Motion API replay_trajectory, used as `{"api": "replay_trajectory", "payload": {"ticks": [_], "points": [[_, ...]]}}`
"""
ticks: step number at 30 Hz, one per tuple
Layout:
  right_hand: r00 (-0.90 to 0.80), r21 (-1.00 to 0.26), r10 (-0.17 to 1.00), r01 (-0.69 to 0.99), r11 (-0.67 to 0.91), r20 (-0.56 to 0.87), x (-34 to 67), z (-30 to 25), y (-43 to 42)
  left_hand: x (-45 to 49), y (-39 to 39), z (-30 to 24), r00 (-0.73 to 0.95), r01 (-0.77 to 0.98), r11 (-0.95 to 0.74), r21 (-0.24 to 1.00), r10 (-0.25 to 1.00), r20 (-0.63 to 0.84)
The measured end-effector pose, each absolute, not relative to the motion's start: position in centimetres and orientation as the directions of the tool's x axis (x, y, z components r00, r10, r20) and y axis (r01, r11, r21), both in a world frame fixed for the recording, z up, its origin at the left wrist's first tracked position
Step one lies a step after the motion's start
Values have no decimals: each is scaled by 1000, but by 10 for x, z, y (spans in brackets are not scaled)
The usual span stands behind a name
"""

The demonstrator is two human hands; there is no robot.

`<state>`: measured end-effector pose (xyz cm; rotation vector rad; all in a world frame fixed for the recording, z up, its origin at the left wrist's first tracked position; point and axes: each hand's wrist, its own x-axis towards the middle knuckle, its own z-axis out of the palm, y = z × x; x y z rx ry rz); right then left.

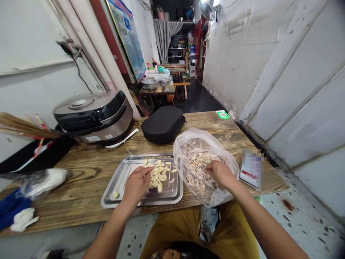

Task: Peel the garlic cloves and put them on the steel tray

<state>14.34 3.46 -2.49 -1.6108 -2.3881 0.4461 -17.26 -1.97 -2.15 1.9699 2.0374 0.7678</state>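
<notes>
One long wooden surface (81, 172) carries everything, and its front edge looks risky, because a thin plastic bag (199, 135) under the right hand (221, 173) droops over it. If those fingers tugged hard, the bag could slide off and spill. It is wide open and full of dry, pale flakes (195, 162), maybe garlic skins. The right fingers are bent down into the flakes; I can't tell if they pinch anything. A metal tray (172, 194) sits under the left hand (136, 183), right beside the bag. A pull on the bag might bump the tray, or drop flakes in with the clean bits. Beyond both hands' fingers is a black case (161, 124), closed, so what's inside is hidden. The pale cloves (160, 176), which look like peeled garlic, lie in the tray, mostly just right of the left fingers. Those fingertips are close together above the cloves, but I can't tell if they hold one. One lone clove (115, 194) lies left of that hand, where a sleepy wrist could knock it.
</notes>
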Motion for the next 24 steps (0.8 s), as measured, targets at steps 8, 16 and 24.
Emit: {"api": "replay_trajectory", "payload": {"ticks": [8, 16, 24], "points": [[-464, -393, 886, 811, 433, 19, 112, -29, 56, -175, -14, -29, -27, 855, -50, 516, 990, 141], [-375, -438, 925, 822, 364, 65, 92, -41, 65, -132, -18, -17, 6, 704, -134, 698, 983, 182], [-179, -886, 974, 416, 204, 140, 130, -40, 42, -44, 3, -24, 130, 360, -51, 932, 991, 4]]}}
